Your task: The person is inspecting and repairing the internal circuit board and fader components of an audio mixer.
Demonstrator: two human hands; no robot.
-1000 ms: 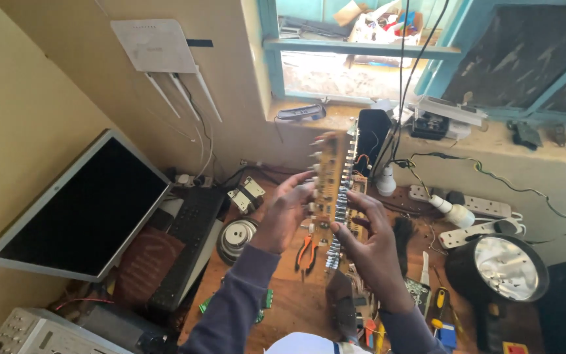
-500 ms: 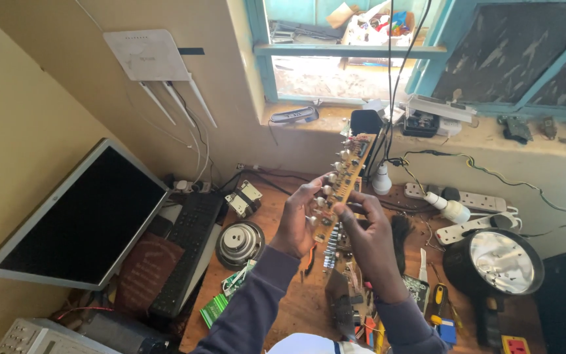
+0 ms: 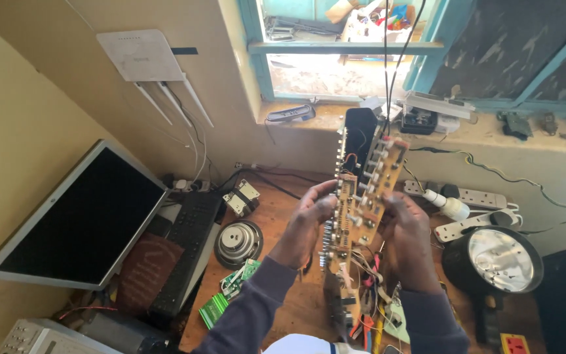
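A long tan circuit board (image 3: 369,190) with several knobs and small parts is held up over a wooden workbench (image 3: 276,229). My left hand (image 3: 308,219) grips its left edge. My right hand (image 3: 409,233) grips its right edge from behind. A second narrow board (image 3: 342,223) with loose wires hangs against it and reaches down toward the bench. Both sleeves are dark purple.
A flat monitor (image 3: 76,219) leans at the left beside a black keyboard (image 3: 188,252). A loose speaker (image 3: 237,242), green boards (image 3: 227,295), a transformer (image 3: 242,196), power strips (image 3: 473,196), a big round lamp (image 3: 496,259) and hand tools lie on the bench. A router (image 3: 140,56) hangs on the wall.
The board has been tilted and turned between my hands, its top now leaning right. The view has shifted slightly, and both hands stay on the board.
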